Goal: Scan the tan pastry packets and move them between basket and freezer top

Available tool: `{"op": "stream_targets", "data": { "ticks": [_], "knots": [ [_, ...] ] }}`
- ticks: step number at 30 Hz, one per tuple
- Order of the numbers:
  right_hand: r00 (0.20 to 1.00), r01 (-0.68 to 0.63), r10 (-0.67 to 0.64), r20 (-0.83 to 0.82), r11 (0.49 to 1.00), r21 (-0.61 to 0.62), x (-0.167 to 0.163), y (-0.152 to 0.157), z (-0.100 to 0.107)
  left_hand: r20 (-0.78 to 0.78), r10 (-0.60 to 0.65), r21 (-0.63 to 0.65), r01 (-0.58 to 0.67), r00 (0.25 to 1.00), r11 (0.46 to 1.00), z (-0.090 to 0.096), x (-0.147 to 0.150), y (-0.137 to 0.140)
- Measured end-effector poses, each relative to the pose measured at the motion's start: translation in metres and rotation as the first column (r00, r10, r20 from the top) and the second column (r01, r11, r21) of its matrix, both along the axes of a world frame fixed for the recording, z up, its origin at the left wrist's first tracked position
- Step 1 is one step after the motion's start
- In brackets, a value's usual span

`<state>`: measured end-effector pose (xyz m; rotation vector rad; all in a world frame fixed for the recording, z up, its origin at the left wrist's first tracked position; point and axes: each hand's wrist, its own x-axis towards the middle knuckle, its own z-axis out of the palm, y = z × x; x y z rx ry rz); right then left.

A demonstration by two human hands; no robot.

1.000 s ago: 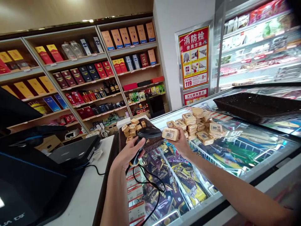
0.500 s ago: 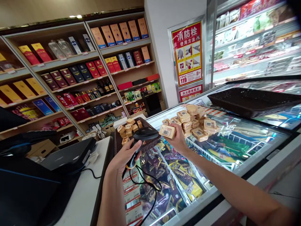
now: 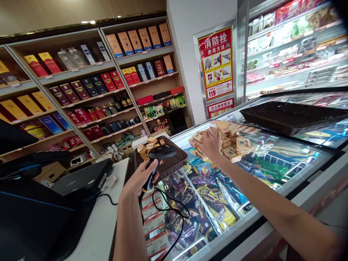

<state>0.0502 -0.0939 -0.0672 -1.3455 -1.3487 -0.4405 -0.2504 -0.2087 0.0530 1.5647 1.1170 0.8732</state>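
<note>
Wall shelving, pale wood with grey shelf edges, tiered [image 3: 89, 67], ten o'clock. Panel, wood-toned [image 3: 108, 7], with glossy gold trim [image 3: 130, 16], eleven. Wall, plain white [image 3: 182, 43], twelve. Poster, red and yellow, rectangular, metal-framed [image 3: 216, 65], one. Display cooler, multi-shelved, brightly lit [image 3: 285, 69], two. Chest freezer, glass-topped, grey-rimmed [image 3: 241, 223], three to six. Desk, white-topped [image 3: 95, 217], eight.

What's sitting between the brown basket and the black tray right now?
The packet pile on the freezer glass, with the right hand over its left side; the head view shows it.
</note>
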Motion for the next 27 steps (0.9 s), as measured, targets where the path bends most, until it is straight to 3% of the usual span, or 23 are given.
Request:
{"op": "stream_targets", "data": {
  "ticks": [4,7,10,12,15,18,21,24,27],
  "knots": [
    [1.0,0.004,-0.004,0.011,0.999,0.046,-0.004,-0.006,-0.001,-0.017,0.095,0.054,-0.094,0.995,0.994,0.002,-0.023,0.001],
    [1.0,0.008,-0.008,0.0,0.998,0.07,-0.027,-0.012,0.003,-0.026,0.215,0.085,-0.212,0.976,0.974,0.002,-0.048,0.003],
    [0.987,-0.145,0.149,0.052,0.987,-0.071,-0.074,-0.011,0.014,-0.019,0.385,0.064,-0.384,0.923,0.921,0.002,-0.071,0.004],
    [0.945,-0.264,0.308,0.115,0.919,-0.292,-0.115,-0.005,0.022,0.004,0.461,0.045,-0.461,0.887,0.886,0.001,-0.08,0.004],
    [0.84,-0.282,0.5,0.21,0.733,-0.619,-0.177,0.01,0.031,0.028,0.484,0.013,-0.485,0.874,0.875,-0.002,-0.086,0.006],
    [0.715,-0.256,0.632,0.298,0.634,-0.73,-0.228,0.029,0.032,0.04,0.454,0.025,-0.455,0.89,0.89,-0.006,-0.084,0.008],
    [0.581,-0.251,0.715,0.388,0.611,-0.751,-0.259,0.047,0.028,0.025,0.397,0.052,-0.398,0.918,0.916,-0.009,-0.081,0.01],
    [0.436,-0.238,0.757,0.486,0.618,-0.749,-0.27,0.061,0.022,0.035,0.357,0.079,-0.359,0.933,0.93,-0.009,-0.078,0.011],
    [0.446,-0.267,0.739,0.505,0.648,-0.713,-0.262,0.066,0.02,0.044,0.342,0.082,-0.345,0.939,0.935,-0.008,-0.076,0.011]
  ]
}}
